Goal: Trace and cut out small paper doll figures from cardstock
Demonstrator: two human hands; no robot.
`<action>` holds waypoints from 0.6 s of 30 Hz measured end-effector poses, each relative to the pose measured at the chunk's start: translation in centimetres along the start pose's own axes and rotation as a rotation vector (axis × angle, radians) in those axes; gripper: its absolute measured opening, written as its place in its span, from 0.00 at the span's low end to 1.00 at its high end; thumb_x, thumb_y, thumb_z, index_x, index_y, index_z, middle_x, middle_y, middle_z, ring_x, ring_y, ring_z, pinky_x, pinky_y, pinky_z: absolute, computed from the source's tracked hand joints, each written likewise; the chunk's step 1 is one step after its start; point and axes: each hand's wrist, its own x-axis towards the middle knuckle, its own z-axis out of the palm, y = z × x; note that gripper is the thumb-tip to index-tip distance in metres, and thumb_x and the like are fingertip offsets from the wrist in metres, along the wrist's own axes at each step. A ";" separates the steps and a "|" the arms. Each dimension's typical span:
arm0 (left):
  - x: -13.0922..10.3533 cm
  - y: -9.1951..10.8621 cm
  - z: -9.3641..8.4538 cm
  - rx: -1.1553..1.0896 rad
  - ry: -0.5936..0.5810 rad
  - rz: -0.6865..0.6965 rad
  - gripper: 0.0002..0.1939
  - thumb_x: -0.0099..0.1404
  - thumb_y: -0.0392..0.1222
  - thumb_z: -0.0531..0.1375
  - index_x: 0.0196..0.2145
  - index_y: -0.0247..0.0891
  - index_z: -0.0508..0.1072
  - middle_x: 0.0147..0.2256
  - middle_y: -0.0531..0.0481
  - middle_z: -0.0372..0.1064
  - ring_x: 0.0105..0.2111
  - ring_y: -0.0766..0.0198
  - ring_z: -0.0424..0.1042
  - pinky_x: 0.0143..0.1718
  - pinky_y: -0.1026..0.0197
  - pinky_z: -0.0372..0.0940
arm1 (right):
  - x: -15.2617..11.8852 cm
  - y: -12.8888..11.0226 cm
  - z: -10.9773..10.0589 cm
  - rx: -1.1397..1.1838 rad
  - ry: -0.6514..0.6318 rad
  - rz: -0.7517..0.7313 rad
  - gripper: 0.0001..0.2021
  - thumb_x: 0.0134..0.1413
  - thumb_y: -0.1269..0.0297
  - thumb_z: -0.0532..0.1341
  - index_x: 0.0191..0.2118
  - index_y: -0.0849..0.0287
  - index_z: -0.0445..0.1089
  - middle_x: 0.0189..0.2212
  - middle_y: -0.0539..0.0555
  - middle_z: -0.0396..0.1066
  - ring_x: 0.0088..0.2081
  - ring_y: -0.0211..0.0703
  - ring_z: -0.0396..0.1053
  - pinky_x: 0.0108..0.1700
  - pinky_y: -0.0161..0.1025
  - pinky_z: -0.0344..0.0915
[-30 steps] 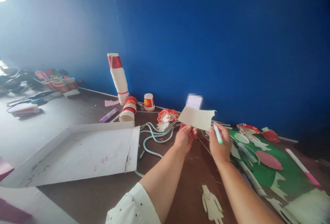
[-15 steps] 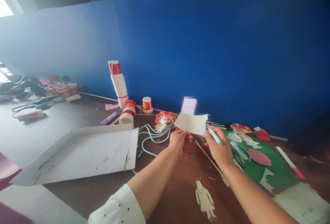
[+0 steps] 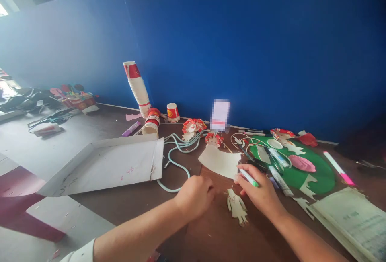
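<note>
My right hand is closed around a white marker with a green end. Its fingertips are at the right edge of a curved piece of cream paper. My left hand is curled closed above the table, apart from the paper; whatever its fingers might hold is hidden. Between my hands, nearer to me, a flat paper figure in a dress or robe shape lies on the brown table. Just behind the cream paper is a red-and-white frilled piece cut from a paper cup.
A shallow white box lid lies left, beside a pale blue cord. Stacked paper cups lean near the blue partition. To the right are a green sheet, scissors, a pink-ended marker and papers.
My left hand has let go of the cream paper and moved down and left. The paper has come lower, beside my right hand, which still grips the marker. The view has tilted down slightly.
</note>
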 end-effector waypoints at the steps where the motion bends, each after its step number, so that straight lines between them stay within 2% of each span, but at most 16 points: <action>1: -0.9 0.6 0.5 0.143 0.028 0.099 0.13 0.68 0.39 0.52 0.28 0.36 0.73 0.34 0.44 0.75 0.36 0.57 0.75 0.40 0.57 0.68 | 0.0 0.1 -0.1 -0.013 -0.003 -0.006 0.17 0.51 0.56 0.60 0.47 0.54 0.68 0.29 0.48 0.76 0.26 0.41 0.74 0.28 0.36 0.72; 4: -3.1 2.1 2.1 0.344 0.008 0.247 0.11 0.67 0.35 0.52 0.33 0.36 0.74 0.36 0.45 0.73 0.34 0.60 0.73 0.38 0.59 0.68 | 0.1 0.4 -0.4 -0.093 -0.029 -0.059 0.17 0.52 0.56 0.58 0.47 0.54 0.69 0.28 0.50 0.76 0.28 0.43 0.75 0.26 0.36 0.71; 7: -4.0 2.8 3.5 0.462 0.036 0.289 0.08 0.63 0.31 0.54 0.35 0.35 0.74 0.38 0.45 0.71 0.37 0.59 0.71 0.36 0.60 0.67 | 0.2 0.6 -0.8 -0.227 -0.023 -0.177 0.16 0.54 0.57 0.57 0.46 0.55 0.71 0.31 0.53 0.78 0.33 0.46 0.77 0.32 0.38 0.71; 9: -3.9 2.9 4.1 0.543 0.063 0.291 0.09 0.63 0.31 0.55 0.38 0.34 0.74 0.40 0.44 0.70 0.39 0.56 0.70 0.36 0.59 0.67 | 0.2 0.8 -0.9 -0.318 -0.014 -0.223 0.14 0.54 0.58 0.57 0.45 0.54 0.71 0.33 0.54 0.79 0.36 0.47 0.78 0.37 0.39 0.70; 12: -3.4 2.6 5.1 0.641 0.133 0.338 0.11 0.65 0.33 0.54 0.43 0.33 0.74 0.45 0.42 0.70 0.40 0.57 0.69 0.36 0.59 0.67 | 0.0 0.7 -1.1 -0.461 0.004 -0.161 0.14 0.54 0.59 0.59 0.46 0.51 0.71 0.35 0.52 0.80 0.38 0.49 0.78 0.36 0.39 0.69; 15: -3.0 2.1 6.2 0.699 0.211 0.458 0.14 0.68 0.36 0.54 0.48 0.32 0.73 0.54 0.39 0.66 0.45 0.57 0.68 0.41 0.59 0.67 | -0.3 0.4 -1.3 -0.570 0.052 -0.125 0.14 0.55 0.58 0.59 0.47 0.49 0.70 0.34 0.51 0.80 0.36 0.49 0.78 0.32 0.39 0.66; 18: -2.5 1.8 7.1 0.751 0.241 0.612 0.12 0.67 0.37 0.55 0.44 0.32 0.75 0.55 0.37 0.66 0.49 0.55 0.67 0.44 0.57 0.65 | -0.6 0.0 -1.8 -0.560 0.100 -0.175 0.13 0.56 0.54 0.58 0.45 0.51 0.68 0.32 0.51 0.79 0.33 0.49 0.77 0.30 0.39 0.65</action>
